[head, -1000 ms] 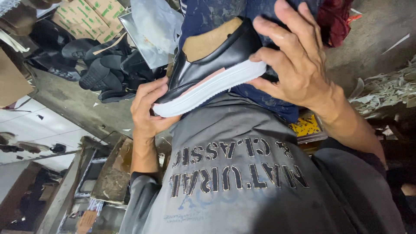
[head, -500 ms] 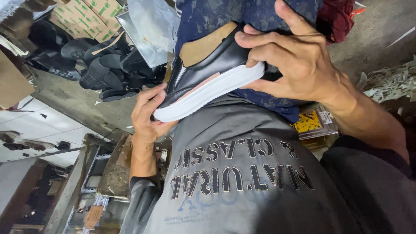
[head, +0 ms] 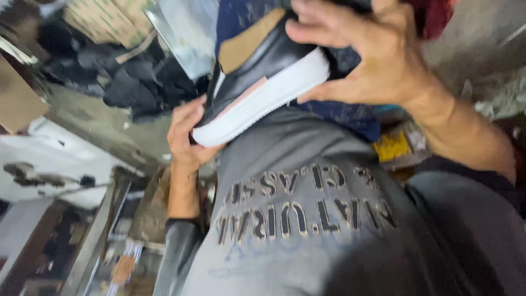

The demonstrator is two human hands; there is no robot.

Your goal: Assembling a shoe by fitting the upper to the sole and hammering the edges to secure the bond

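From the head view, your left hand point(head: 186, 137) cups the toe of the black leather shoe with thick white sole point(head: 257, 87), and your right hand point(head: 372, 55) grips its heel end, held above your grey shirt point(head: 307, 219). Behind, blurred, what seem dark shoe pieces point(head: 126, 82) lie piled.

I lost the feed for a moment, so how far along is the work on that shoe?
Looks done: the white sole sits along the black shoe, with a pink strip between them. In hand: the left hand cups one end and the right hand clamps the other, pressing shoe and sole together. Left: whether the bond has closed all round is too blurred to judge.
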